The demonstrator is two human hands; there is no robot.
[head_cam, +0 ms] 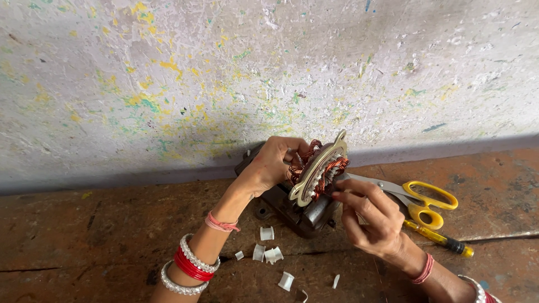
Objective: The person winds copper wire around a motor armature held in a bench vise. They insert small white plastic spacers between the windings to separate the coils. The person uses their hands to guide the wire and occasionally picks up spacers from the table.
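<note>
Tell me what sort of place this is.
Probably a small motor-repair workshop, worked at floor level. The left hand steadies a copper-wound stator on a worn reddish floor; scissors, a yellow screwdriver and white insulation scraps lie beside a paint-flecked wall.

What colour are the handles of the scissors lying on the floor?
Yellow. The scissors lie beside the right hand, clearest in the head view.

Even, soft daylight, bright overall, no glare. Faint shadows under the small white plastic sleeve pieces (268, 253) on the worn brown floor (84, 241). Sharp centre, slight wide-angle stretch at edges.
</note>
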